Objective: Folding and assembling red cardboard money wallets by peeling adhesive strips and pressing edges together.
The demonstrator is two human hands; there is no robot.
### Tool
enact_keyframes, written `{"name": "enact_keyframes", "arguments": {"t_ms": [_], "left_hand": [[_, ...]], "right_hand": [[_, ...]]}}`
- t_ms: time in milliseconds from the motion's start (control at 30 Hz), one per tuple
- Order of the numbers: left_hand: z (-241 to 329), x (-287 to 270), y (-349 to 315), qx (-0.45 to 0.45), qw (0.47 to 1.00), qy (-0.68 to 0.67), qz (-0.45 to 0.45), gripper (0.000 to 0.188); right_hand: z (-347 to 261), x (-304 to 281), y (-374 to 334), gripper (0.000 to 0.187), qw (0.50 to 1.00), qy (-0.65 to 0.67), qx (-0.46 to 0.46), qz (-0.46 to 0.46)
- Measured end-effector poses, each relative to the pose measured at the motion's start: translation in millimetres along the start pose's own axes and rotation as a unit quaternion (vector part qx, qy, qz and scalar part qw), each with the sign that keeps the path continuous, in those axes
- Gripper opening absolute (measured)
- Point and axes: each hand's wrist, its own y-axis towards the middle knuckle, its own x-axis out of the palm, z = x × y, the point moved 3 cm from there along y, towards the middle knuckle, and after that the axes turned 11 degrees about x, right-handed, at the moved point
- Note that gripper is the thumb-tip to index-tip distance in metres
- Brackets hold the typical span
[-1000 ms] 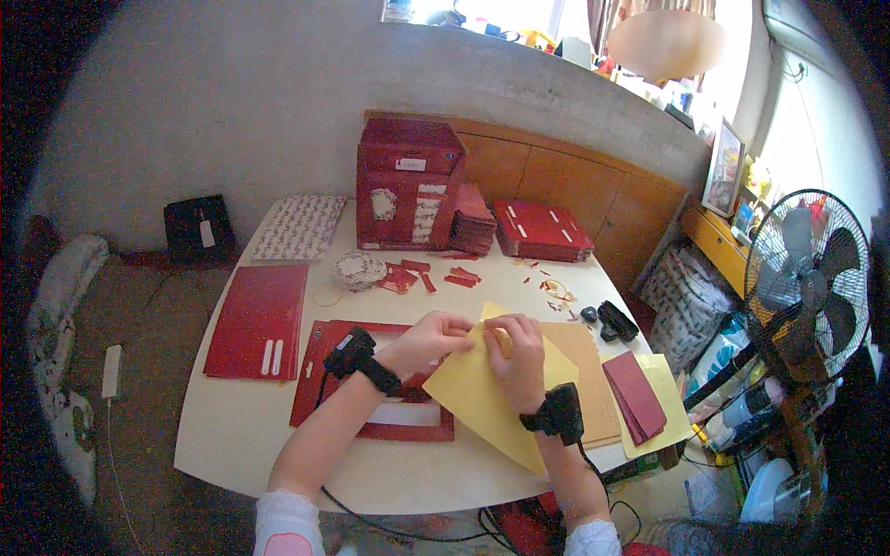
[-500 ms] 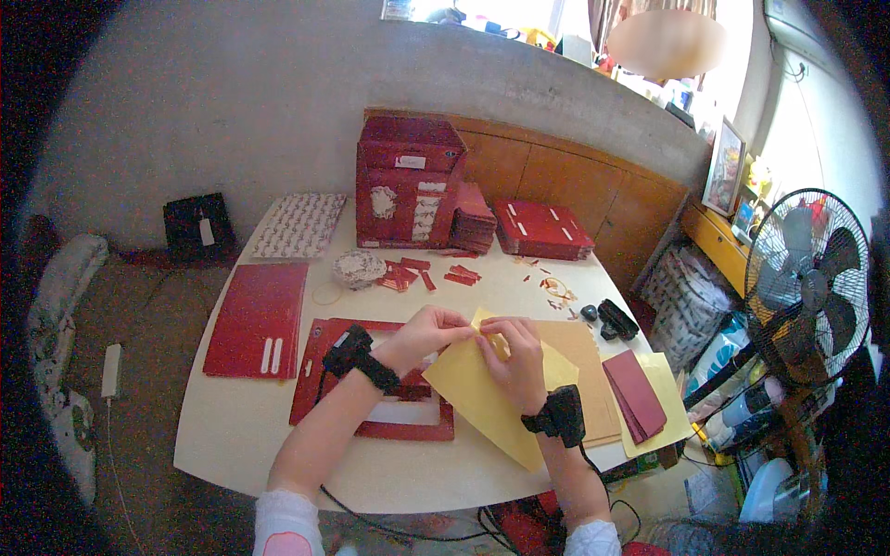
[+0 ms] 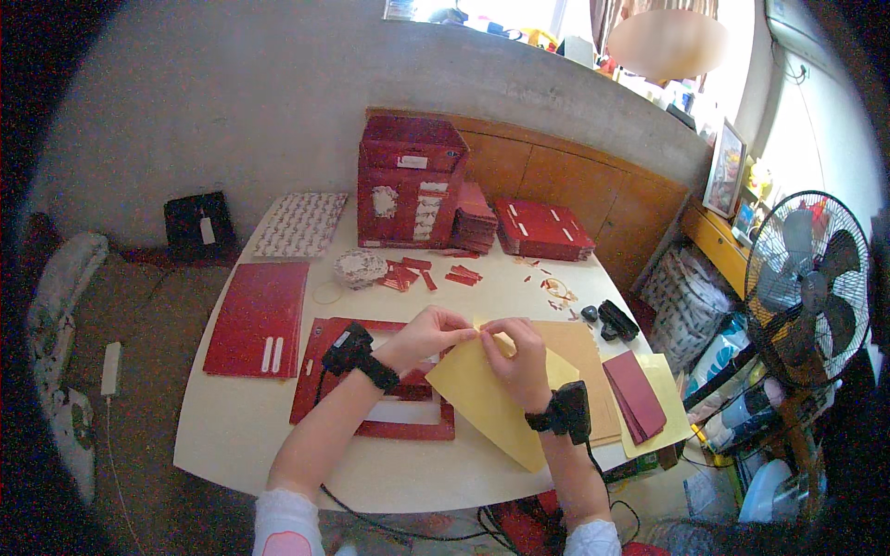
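Both hands meet at the upper corner of a yellow paper sheet, which slants over the table. My left hand pinches the sheet near that corner. Thumb and fingers of my right hand are closed on the same corner, fingertips almost touching the left ones. Under my left forearm lies a flat red cardboard piece with pale cut-outs, partly hidden by the arm and the yellow sheet. Tan card sheets lie beneath and to the right of the yellow one.
A red box stands at the back, beside stacked red cards. Red scraps and a crumpled white ball lie mid-table. Red sheets are at left, maroon strips at right. A fan stands beyond the table.
The right hand's fingers have shifted slightly at the sheet's corner, and its wrist has turned a little to the right. The left hand stays about where it was.
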Motion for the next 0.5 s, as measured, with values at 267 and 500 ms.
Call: {"name": "enact_keyframes", "arguments": {"t_ms": [267, 500], "left_hand": [[-2.3, 3.8, 0.1, -0.013, 1.0, -0.016, 0.006, 0.014], [-4.0, 4.9, -0.1, 0.003, 0.998, -0.07, 0.005, 0.015]], "right_hand": [[14.9, 0.1, 2.5, 0.007, 0.997, 0.037, 0.06, -0.025], [12.5, -5.6, 6.0, 0.014, 0.998, 0.048, 0.025, -0.04]]}}
